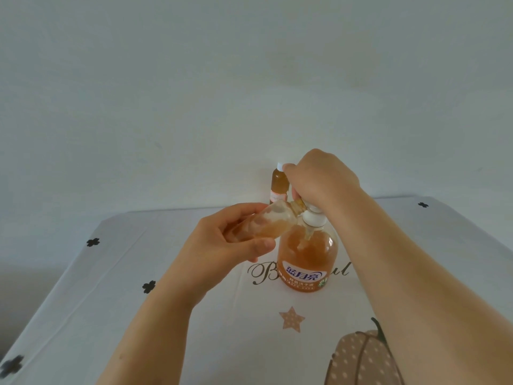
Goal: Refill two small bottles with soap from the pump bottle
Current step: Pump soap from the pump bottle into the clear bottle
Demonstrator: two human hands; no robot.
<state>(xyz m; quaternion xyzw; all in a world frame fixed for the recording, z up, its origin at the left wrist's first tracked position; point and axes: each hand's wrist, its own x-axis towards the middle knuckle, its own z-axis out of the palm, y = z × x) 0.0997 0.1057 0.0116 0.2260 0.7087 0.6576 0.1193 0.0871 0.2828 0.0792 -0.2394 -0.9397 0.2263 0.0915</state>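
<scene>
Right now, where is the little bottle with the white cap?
In the head view, the capped little bottle stands upright at the far edge of the table, behind the pump bottle and just left of the right hand.

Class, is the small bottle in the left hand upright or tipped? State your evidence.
Tipped. The small bottle lies slanted in the left hand, its neck angled up toward the top of the pump bottle.
</scene>
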